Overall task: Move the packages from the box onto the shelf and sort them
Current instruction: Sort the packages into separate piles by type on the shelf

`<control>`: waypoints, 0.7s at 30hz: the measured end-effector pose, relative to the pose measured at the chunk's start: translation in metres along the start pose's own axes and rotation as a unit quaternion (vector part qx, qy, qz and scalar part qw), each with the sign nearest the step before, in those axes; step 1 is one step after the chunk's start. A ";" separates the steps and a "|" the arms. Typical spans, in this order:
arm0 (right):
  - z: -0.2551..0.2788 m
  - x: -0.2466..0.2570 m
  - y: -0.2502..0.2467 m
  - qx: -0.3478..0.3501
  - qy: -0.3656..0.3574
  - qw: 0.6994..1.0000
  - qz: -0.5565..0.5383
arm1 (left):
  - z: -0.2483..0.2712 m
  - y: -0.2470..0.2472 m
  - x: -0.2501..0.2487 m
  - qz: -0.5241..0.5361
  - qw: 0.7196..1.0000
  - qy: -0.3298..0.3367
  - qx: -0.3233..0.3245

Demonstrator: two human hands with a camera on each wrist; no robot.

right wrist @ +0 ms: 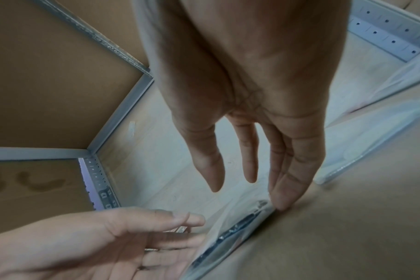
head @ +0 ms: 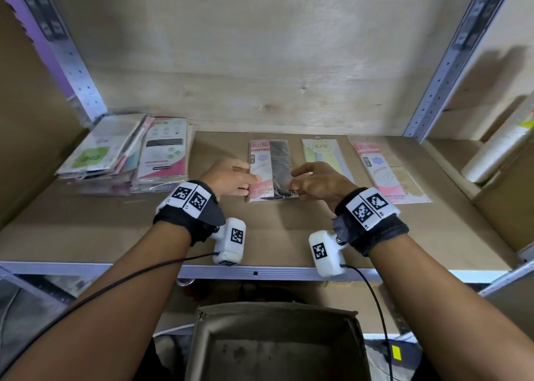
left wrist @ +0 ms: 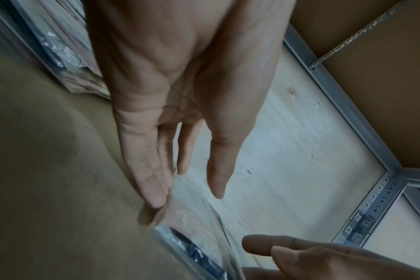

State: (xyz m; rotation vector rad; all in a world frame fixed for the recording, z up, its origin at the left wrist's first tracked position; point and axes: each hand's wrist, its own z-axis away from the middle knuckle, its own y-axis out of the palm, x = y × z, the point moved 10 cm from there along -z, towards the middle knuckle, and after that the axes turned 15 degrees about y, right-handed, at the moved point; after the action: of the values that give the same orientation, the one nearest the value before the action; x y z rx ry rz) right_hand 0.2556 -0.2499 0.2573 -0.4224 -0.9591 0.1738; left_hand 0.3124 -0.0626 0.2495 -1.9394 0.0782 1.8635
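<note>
Black pack (head: 274, 170) on my shelf (head: 86, 236): left hand (head: 228, 178) at 9 o'clock, right hand (head: 319, 181) at 3, fingers straight, seemingly touching its edges.

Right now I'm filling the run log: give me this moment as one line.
stage: aligning black package on shelf | left hand: touching left edge | right hand: touching right edge | box: looks empty

A white roll (head: 500, 146) lies in the neighbouring bay beyond the perforated metal upright (head: 439, 71).
</note>
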 end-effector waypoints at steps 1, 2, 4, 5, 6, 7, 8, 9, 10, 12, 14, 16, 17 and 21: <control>0.000 0.000 0.000 -0.001 -0.001 1.000 -0.001 | 0.000 0.001 -0.001 -0.002 1.000 0.002 0.001; 0.001 0.000 0.000 0.000 -0.001 1.000 -0.001 | 0.000 0.002 -0.001 -0.002 1.000 0.004 0.002; 0.002 0.000 0.000 0.003 0.000 1.000 -0.007 | -0.001 0.003 -0.003 -0.004 1.000 0.007 0.001; 0.002 0.000 -0.001 0.003 0.001 1.000 -0.011 | -0.001 0.003 -0.004 -0.005 1.000 0.007 0.001; 0.002 0.000 -0.001 0.003 0.001 1.000 -0.014 | -0.001 0.003 -0.004 -0.005 1.000 0.008 0.000; 0.002 0.000 -0.001 0.003 0.001 1.000 -0.015 | -0.001 0.003 -0.004 -0.006 1.000 0.008 -0.001; 0.003 0.000 -0.001 0.002 0.000 1.000 -0.014 | -0.001 0.003 -0.004 -0.006 1.000 0.009 -0.001; 0.003 0.000 -0.001 0.000 -0.001 1.000 -0.013 | -0.001 0.003 -0.004 -0.007 1.000 0.009 0.000; 0.003 -0.001 -0.002 -0.001 -0.001 1.000 -0.011 | -0.001 0.003 -0.004 -0.008 1.000 0.010 0.001; 0.002 -0.001 -0.002 -0.002 -0.001 1.000 -0.011 | -0.002 0.003 -0.003 -0.008 1.000 0.010 0.003; 0.002 -0.002 -0.001 0.000 -0.003 1.000 -0.012 | -0.002 0.002 -0.003 -0.006 1.000 0.011 0.002; 0.002 -0.002 -0.001 0.002 -0.004 1.000 -0.011 | -0.003 0.001 -0.002 -0.008 1.000 0.010 0.004; 0.002 -0.003 -0.001 0.002 -0.004 1.000 -0.011 | -0.003 0.001 -0.001 -0.008 1.000 0.010 0.004; 0.003 -0.001 -0.004 -0.013 -0.017 1.000 -0.008 | -0.003 -0.010 -0.004 -0.010 1.000 0.019 -0.011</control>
State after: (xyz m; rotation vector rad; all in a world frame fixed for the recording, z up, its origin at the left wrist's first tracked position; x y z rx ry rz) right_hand 0.2527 -0.2534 0.2598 -0.4370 -0.9988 0.1538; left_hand 0.3187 -0.0560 0.2560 -1.9836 0.0511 1.8226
